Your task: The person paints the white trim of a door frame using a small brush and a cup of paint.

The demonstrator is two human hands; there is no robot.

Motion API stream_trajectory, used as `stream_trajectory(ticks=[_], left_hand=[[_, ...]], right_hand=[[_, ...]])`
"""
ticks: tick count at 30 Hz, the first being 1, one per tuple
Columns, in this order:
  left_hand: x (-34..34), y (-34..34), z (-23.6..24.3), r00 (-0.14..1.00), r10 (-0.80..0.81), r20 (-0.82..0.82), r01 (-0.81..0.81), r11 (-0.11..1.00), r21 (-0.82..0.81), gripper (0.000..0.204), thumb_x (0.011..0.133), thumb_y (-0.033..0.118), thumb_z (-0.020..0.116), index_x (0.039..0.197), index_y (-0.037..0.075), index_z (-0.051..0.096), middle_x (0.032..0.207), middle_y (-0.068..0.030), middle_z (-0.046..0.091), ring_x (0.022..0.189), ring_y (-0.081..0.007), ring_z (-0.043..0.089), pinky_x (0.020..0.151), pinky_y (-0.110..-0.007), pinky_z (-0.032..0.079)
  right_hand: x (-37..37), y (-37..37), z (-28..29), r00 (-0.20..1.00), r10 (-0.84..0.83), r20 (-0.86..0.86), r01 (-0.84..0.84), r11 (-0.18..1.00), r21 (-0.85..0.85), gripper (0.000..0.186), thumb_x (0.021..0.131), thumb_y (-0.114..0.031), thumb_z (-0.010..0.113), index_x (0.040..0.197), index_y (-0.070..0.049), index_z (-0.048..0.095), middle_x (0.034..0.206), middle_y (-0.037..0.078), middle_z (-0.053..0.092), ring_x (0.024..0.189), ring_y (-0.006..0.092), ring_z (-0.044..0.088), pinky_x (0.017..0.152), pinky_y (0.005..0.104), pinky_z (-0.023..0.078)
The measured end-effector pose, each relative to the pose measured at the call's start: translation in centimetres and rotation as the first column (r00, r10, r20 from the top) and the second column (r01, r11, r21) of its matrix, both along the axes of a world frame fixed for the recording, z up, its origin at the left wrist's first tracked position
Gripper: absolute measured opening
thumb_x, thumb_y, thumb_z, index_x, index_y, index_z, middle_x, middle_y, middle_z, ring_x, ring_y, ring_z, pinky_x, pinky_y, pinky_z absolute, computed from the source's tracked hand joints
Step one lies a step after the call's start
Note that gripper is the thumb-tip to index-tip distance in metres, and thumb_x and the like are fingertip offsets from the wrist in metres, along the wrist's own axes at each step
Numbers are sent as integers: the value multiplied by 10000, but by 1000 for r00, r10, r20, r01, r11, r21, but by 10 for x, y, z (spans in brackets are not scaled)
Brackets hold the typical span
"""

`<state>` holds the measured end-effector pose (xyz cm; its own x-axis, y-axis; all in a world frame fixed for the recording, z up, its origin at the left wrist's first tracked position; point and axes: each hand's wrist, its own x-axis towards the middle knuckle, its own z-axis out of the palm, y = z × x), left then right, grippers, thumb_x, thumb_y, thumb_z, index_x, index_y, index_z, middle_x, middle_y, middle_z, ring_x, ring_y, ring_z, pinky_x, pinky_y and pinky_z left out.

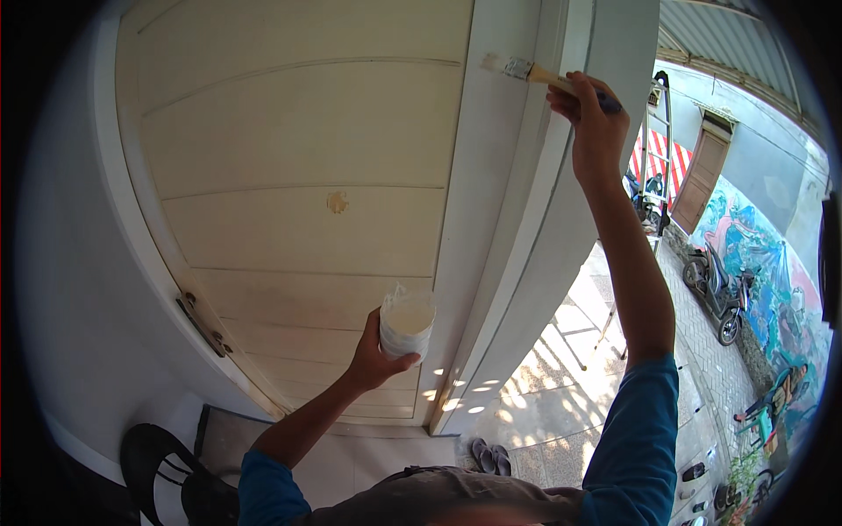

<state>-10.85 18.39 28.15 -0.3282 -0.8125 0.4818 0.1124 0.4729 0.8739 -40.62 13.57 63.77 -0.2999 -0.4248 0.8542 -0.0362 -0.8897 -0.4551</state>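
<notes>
Currently, my right hand point(598, 118) is gripping a paintbrush point(545, 78), its bristles seemingly touching the white door frame point(498, 140) beside a small beige smear point(491, 61). Lower down, my left hand point(375, 358) is holding a white tub point(409, 331) before the door point(289, 123). I'm judging this barely begun: one smear is showing, and a chipped patch point(337, 202) is lying uncovered.
</notes>
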Motion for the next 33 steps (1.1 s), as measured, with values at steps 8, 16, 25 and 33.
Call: stream_trajectory(ticks=[8,16,25,33], left_hand=[[14,9,-14,997,62,-36,-63,998,-1,913,750,174,887,1457,50,323,1366,-139,508,1288,-262,536,1075,-430,463],[24,16,-32,980,161,-114,-163,987,-5,888,751,192,887,1438,49,341,1335,-140,527,1252,-262,558,1057,-428,473],[17,14,-31,975,166,-150,-164,986,25,888,753,197,886,1430,45,333,1329,-136,523,1243,-250,559,1046,-425,484],[20,18,-42,954,237,-185,-229,971,66,877,748,164,876,1430,48,335,1324,-131,524,1224,-251,569,1044,-425,492]], right_hand=[[-19,-34,175,933,-211,-293,113,941,-317,211,985,-166,688,1084,19,705,940,111,756,801,207,740,712,333,613],[6,-20,231,628,-633,-452,369,754,-544,252,939,-229,737,910,21,724,777,84,737,675,130,686,622,303,550],[11,-46,224,665,-649,-368,381,720,-581,252,937,-228,726,898,20,717,711,72,712,644,121,661,597,310,517],[7,-29,184,634,-386,-670,293,922,-254,246,945,-191,722,851,36,706,725,90,720,634,146,695,581,302,559]])
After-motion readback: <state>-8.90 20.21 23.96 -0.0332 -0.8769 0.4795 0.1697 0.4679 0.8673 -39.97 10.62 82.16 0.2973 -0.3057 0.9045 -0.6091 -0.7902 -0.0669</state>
